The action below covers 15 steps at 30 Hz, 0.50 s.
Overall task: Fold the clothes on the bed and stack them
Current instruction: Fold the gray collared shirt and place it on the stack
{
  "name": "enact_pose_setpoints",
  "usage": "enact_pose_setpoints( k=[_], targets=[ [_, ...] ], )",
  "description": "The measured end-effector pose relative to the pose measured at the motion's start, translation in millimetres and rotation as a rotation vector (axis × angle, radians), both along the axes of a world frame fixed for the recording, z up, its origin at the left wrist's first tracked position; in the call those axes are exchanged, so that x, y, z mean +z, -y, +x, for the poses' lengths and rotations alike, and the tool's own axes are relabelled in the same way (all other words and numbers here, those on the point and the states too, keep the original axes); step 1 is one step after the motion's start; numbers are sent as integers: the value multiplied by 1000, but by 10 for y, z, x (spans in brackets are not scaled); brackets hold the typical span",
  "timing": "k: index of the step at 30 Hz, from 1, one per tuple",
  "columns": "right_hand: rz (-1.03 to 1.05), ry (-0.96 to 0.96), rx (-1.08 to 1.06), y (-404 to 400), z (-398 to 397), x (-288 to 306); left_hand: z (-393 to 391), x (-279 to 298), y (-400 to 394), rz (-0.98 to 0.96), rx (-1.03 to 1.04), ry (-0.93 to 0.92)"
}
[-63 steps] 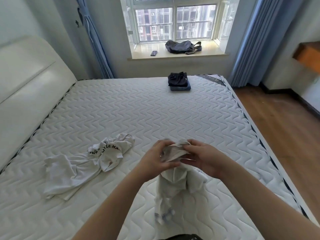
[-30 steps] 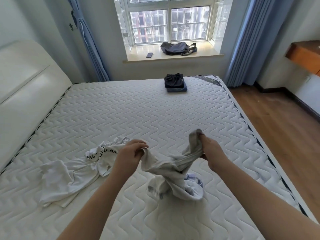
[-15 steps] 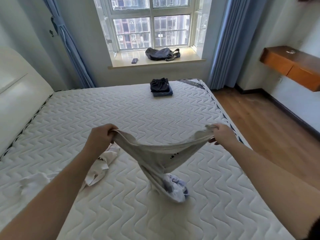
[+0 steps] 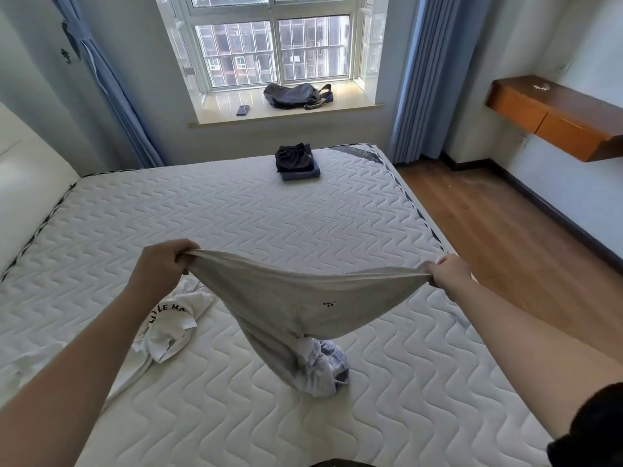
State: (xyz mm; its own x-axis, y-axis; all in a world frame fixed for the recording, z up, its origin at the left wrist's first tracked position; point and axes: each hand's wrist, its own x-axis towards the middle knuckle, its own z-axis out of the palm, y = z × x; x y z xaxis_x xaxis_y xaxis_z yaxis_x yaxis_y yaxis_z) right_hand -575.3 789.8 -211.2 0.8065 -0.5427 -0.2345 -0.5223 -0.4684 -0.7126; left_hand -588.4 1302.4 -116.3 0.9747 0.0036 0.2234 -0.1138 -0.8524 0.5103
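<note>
**Pants pulled wide**

My left hand [image 4: 161,267] & right hand [image 4: 446,271] each pinch a waistband end of the grey pants [image 4: 296,298], stretched wider than half a sec ago. Legs trail onto the bed [image 4: 236,214], w/ white shirt [image 4: 168,325] beside; folded stack [image 4: 296,161] at far edge.

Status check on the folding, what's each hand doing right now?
Left hand and right hand grip grey garment, spread above bed. White shirt unfolded. Nothing blocking.

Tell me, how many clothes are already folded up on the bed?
2, in one stack at the mattress's far edge by the window: a black piece on top of a blue piece. More could hide between them.
</note>
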Motion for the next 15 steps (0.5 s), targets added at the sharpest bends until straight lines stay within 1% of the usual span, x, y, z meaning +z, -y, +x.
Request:
enact_pose_setpoints(
  k=[1, 3, 7, 12, 15],
  targets=[
    [35, 4, 11, 35, -9, -50, -1, -16, -30, 20, -1, 2],
    [52, -34, 100, 105, -12, -141, 1, -54, -84, 55, -7, 6],
    [-1, -140, 247, 161, -24, -221, 14, -131, -157, 84, -20, 5],
    [-55, -220, 272, 155, -53, -184, 58, -264, -217, 118, -26, -4],
    [-79, -256, 226, 152, -46, -187, 126, -322, -227, 76, -21, -56]
  ],
)
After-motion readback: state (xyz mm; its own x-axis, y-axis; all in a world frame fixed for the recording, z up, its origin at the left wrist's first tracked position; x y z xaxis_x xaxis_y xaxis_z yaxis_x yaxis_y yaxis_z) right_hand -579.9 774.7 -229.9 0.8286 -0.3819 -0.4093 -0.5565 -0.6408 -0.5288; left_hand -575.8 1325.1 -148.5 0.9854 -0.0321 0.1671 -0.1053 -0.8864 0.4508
